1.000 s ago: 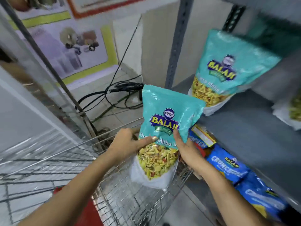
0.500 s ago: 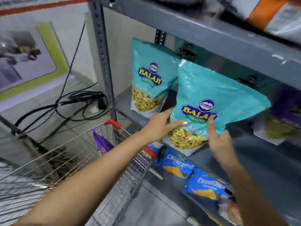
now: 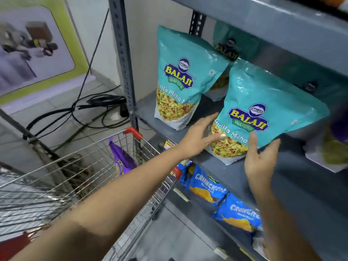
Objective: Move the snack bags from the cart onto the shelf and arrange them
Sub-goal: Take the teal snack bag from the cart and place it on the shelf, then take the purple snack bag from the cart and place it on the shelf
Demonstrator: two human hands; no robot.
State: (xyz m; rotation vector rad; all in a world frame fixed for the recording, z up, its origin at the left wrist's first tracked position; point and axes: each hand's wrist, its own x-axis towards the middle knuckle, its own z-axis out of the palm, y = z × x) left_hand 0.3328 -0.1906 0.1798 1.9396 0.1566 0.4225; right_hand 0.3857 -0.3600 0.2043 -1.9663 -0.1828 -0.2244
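A teal Balaji snack bag [image 3: 263,95] stands tilted on the grey shelf board [image 3: 301,185]. My left hand [image 3: 197,136] lies against its lower left edge, fingers spread and thumb on the bag's front. My right hand [image 3: 261,161] is at its lower right, with the index finger touching the front and the other fingers loose. A second teal bag [image 3: 180,53] stands upright to the left on the same board, and a third one [image 3: 220,87] is partly hidden behind them. The wire cart [image 3: 150,151] below left holds a purple bag [image 3: 122,159].
Blue chip bags [image 3: 205,187] lie on the lower shelf. A white-and-green bag [image 3: 335,151] sits at the right of the board. The grey upright [image 3: 122,53] stands beside the cart's red corner [image 3: 132,131]. Black cables [image 3: 90,108] lie on the floor.
The teal bag went from above the cart up onto the shelf board. Both hands have loosened from gripping it to resting spread at its lower edges.
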